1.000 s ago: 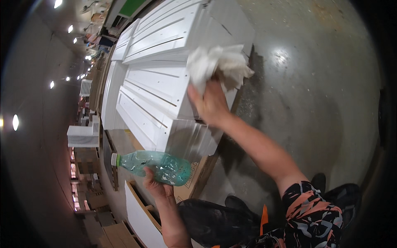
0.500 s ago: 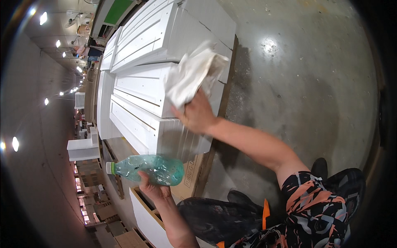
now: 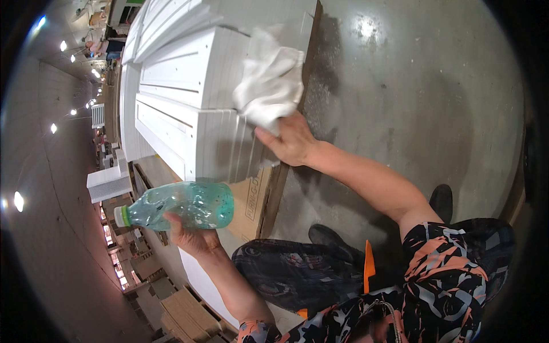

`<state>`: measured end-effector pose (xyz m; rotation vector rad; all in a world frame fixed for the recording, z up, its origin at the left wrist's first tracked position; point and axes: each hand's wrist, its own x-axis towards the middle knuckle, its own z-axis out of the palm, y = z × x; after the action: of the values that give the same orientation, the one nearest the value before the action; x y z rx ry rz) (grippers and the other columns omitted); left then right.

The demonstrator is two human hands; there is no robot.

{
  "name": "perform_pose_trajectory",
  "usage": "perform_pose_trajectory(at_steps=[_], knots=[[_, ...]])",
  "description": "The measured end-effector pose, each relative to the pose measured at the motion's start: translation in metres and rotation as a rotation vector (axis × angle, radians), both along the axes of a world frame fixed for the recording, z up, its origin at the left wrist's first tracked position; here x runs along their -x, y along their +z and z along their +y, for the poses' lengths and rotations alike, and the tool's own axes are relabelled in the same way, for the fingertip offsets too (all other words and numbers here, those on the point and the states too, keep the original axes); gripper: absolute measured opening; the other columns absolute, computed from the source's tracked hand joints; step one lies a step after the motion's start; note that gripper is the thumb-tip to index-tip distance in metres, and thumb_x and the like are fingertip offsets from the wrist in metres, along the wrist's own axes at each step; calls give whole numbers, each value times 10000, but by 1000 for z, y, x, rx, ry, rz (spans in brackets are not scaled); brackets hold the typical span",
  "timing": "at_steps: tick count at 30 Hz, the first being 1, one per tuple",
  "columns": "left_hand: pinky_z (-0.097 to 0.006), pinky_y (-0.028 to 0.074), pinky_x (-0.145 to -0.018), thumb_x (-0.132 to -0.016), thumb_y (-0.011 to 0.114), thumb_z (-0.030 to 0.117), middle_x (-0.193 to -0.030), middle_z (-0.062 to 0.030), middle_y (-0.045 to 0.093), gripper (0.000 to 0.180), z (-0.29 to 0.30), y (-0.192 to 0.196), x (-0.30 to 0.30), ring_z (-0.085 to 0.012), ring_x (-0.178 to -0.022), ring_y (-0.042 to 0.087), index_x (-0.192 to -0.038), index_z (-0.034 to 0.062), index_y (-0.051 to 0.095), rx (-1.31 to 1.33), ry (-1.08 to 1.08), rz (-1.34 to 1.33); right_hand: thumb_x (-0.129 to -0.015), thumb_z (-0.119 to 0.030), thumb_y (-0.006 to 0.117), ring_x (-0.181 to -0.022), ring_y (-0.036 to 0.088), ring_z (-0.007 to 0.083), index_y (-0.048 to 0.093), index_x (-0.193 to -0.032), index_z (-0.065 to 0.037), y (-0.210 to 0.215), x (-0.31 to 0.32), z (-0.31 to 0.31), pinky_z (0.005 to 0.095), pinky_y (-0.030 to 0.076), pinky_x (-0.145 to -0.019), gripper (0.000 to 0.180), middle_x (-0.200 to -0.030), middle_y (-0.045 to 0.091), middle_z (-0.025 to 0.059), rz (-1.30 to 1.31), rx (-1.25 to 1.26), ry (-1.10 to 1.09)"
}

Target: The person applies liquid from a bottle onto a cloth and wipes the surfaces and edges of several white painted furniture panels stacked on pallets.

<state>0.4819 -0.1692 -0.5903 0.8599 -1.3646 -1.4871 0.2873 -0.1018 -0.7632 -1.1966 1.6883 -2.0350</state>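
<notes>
While the left hand (image 3: 195,239) clasps a green bottle (image 3: 197,200) near the closest corner of the white panels (image 3: 171,80), the right hand (image 3: 293,140) grips a white cloth (image 3: 271,86) by their end edges, apparently wiping. Another pass would need flat contact.

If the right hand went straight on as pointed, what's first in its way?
Past the white cloth it holds, the right hand would likely meet the stacked white panels, though depth is unclear.

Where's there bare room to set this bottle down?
Bare floor lies beyond your right arm, right of white panels; a smaller patch sits between that arm and your leg. Crowded: cardboard, panels and bottle around your left hand.
</notes>
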Motion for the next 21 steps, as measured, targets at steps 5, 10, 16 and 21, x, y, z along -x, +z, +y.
perform_pose_trajectory(at_steps=[5, 10, 16, 21], knots=[[-641, 357, -1035, -861, 660, 389, -1415, -244, 370, 830, 16, 11, -3, -431, -1257, 430, -1435, -10, 215, 6, -26, 9, -836, -430, 551, -1280, 379, 364, 450, -1340, -175, 8, -69, -18, 529, 282, -1088, 575, -1385, 423, 123, 288, -44, -96], [-647, 346, -1040, -855, 656, 414, -1429, -255, 349, 871, 11, 11, -26, -446, -1273, 408, -1453, -3, 180, 30, -44, -4, -845, -375, 602, -1146, 528, 314, 476, -1275, -94, 31, -47, -45, 488, 432, -948, 529, -1346, 457, 138, 166, 10, -328], [-596, 425, -1000, -800, 725, 386, -1418, -250, 374, 881, 15, 11, -22, -451, -1253, 431, -1442, 27, 241, 86, 27, -8, -886, -239, 540, -1001, 563, 254, 532, -1175, -74, 66, -64, -25, 414, 460, -891, 333, -1139, 581, 95, -67, 98, 178], [-541, 448, -1001, -731, 798, 334, -1417, -251, 377, 914, 20, 11, -24, -429, -1239, 460, -1411, 2, 286, 183, 4, -27, -874, -241, 557, -836, 613, 346, 675, -897, -60, 63, -46, -45, 479, 466, -785, 218, -961, 652, 138, 139, -47, -317]])
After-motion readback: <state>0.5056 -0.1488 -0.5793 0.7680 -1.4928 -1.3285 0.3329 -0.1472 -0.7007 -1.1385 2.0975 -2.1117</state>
